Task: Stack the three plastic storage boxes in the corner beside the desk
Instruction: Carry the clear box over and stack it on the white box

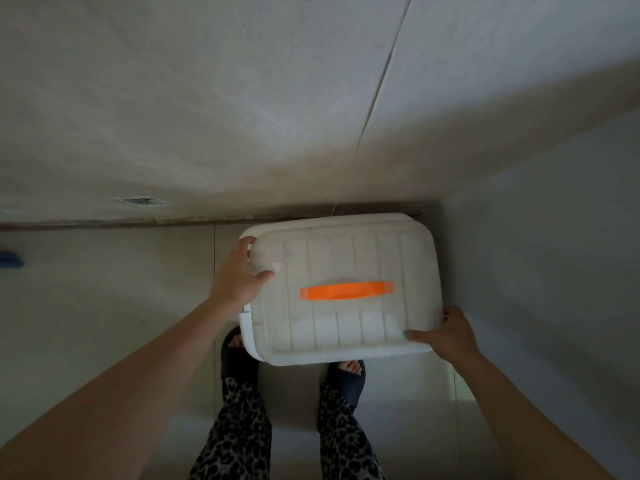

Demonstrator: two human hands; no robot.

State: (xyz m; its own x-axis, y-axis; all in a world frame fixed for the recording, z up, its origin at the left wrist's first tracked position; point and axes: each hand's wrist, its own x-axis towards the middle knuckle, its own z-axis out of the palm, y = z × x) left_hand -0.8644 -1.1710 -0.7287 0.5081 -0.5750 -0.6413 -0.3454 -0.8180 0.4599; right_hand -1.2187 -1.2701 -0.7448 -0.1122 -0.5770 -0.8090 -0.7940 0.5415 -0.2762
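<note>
A white plastic storage box (346, 258) with a ribbed lid and an orange handle (346, 290) fills the middle of the view, seen from above in the corner where the wall meets a white panel on the right. My left hand (239, 275) grips its left edge, thumb on the lid. My right hand (446, 332) grips the near right corner, thumb on the lid. Another white box edge (246, 327) shows just below and to the left, under the top box. What lies under it is hidden.
The wall (242, 116) rises straight ahead and a white panel (536, 254) closes the right side. My feet in dark sandals (237, 355) stand on the tiled floor right under the box. A blue object (10, 259) lies at the far left.
</note>
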